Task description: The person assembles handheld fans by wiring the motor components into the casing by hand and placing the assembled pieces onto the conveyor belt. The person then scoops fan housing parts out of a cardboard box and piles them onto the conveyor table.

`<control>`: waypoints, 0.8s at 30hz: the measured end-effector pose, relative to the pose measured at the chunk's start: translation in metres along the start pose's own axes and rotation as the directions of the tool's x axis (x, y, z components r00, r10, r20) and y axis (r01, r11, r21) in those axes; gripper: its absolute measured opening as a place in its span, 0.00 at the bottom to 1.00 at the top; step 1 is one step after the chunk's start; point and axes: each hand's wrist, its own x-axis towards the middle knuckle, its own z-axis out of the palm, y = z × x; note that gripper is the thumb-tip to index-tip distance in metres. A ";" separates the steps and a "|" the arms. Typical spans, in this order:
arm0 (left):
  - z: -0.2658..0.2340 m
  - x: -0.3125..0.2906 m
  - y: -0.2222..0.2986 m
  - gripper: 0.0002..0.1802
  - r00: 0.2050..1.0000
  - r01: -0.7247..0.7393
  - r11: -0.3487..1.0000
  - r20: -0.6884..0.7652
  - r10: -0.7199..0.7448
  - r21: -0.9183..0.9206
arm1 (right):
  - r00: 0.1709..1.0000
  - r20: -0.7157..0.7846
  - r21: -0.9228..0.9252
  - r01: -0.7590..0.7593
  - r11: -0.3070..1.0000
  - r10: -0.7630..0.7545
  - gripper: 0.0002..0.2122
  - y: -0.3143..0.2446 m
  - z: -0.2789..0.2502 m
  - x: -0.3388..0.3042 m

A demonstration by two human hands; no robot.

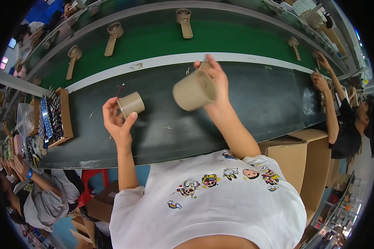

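My left hand [119, 126] is closed on a beige cylindrical part [131, 103], thumb below and fingers behind its flanged rim. A thin dark red wire [120, 89] with a small pale connector rises from that rim. To the right and a little higher, my right hand [218, 85] grips a wider beige cup-shaped housing [191, 92], blurred by motion. Its open mouth faces right, and my fingers hide part of its upper side. The two parts are held apart over the dark work surface [153, 143].
Several beige fan-shaped bodies with handles [184, 25] lie on the green conveyor belt [153, 39]. An open cardboard box of small parts [64, 118] stands at the left. Small scraps [167, 127] dot the surface. Cardboard cartons [284, 159] stand at right; co-workers [349, 124] sit on both sides.
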 end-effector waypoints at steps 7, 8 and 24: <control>-0.004 0.004 -0.009 0.32 0.985 -0.080 0.996 -0.147 0.085 0.040 | 0.912 -0.076 -0.413 0.340 0.845 -0.404 0.35 0.029 -0.054 -0.012; -0.004 0.004 -0.010 0.32 0.987 -0.074 0.996 -0.136 0.080 0.046 | 0.895 -0.074 -0.490 0.352 0.797 -0.441 0.36 0.034 -0.064 -0.016; 0.034 -0.012 0.004 0.37 0.990 -0.139 0.978 -0.006 0.142 0.156 | 0.982 -0.066 -0.819 0.047 0.572 -0.175 0.10 0.026 -0.132 -0.112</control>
